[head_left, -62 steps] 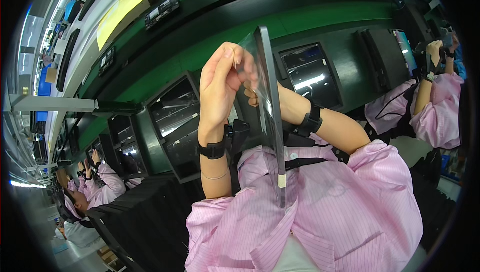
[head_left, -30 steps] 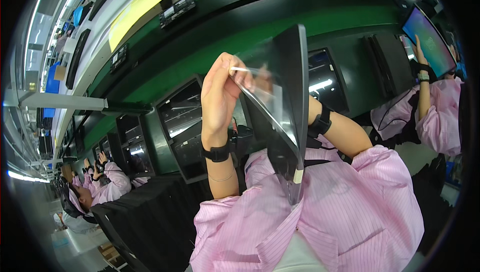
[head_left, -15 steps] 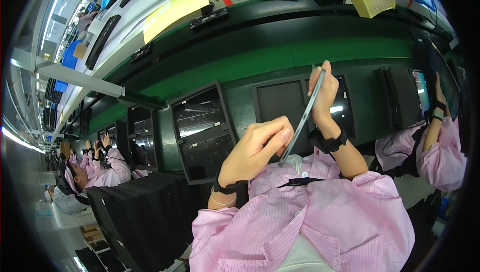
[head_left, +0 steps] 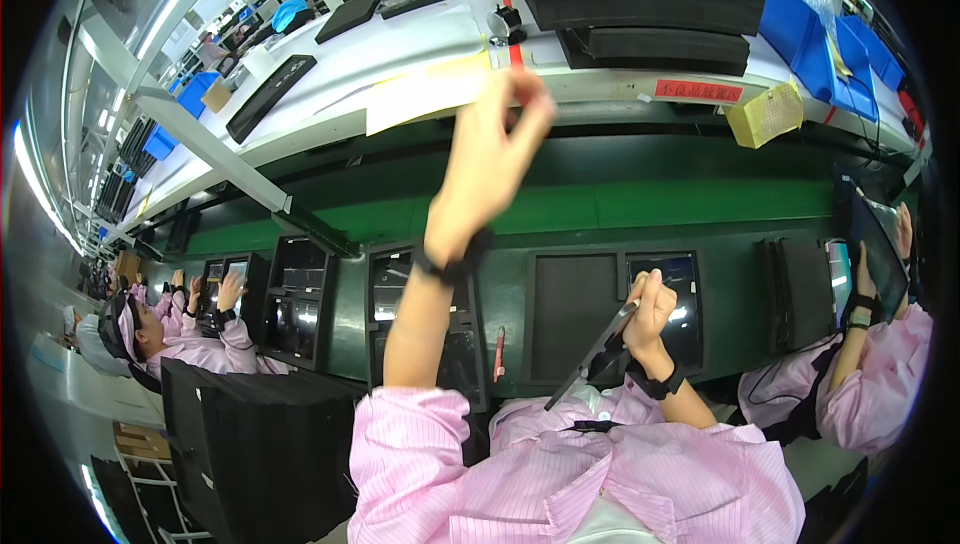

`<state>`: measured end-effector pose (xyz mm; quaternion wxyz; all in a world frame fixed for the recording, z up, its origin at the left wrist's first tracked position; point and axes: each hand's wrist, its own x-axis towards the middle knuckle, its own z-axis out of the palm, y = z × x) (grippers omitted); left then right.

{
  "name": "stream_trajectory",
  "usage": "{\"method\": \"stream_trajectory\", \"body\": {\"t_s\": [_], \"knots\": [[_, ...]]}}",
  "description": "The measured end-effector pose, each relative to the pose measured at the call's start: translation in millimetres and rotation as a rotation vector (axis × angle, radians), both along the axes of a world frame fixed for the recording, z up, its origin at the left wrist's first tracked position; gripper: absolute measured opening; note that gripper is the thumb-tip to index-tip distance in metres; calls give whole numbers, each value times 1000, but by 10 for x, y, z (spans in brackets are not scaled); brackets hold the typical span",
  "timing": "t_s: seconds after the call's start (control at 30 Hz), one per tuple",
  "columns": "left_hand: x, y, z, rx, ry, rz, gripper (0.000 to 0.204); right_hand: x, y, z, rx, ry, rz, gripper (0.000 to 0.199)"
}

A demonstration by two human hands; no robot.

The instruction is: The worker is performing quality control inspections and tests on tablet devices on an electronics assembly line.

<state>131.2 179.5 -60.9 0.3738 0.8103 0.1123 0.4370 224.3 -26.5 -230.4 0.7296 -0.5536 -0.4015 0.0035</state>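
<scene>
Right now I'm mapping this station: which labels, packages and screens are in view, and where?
Red label strip: shelf edge, upper right, long rectangle.
Yellow bag: hanging right of it, squarish.
Yellow sheet: shelf front, centre, pale.
Dark panel: thin, tilted, in right hand.
Screens: dark rectangles along green belt.

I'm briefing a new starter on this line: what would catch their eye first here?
The left hand, raised high mid-frame with fingertips pinched together, reaching toward the white shelf. Lower right of centre, the right hand holds a thin dark panel tilted on edge. Behind both runs a green conveyor lined with black trays.
</scene>
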Motion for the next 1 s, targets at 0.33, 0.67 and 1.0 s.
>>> {"method": "stream_trajectory", "body": {"t_s": [0.33, 0.67, 1.0], "knots": [[967, 1467, 276, 304, 321, 474, 47, 153, -134, -160, -43, 91, -77, 53], [907, 1506, 168, 336, 177, 352, 45, 136, 40, -357, -88, 155, -47, 53], [886, 1477, 213, 531, 134, 311, 41, 85, -30, -296, -48, 94, -41, 57]]}}
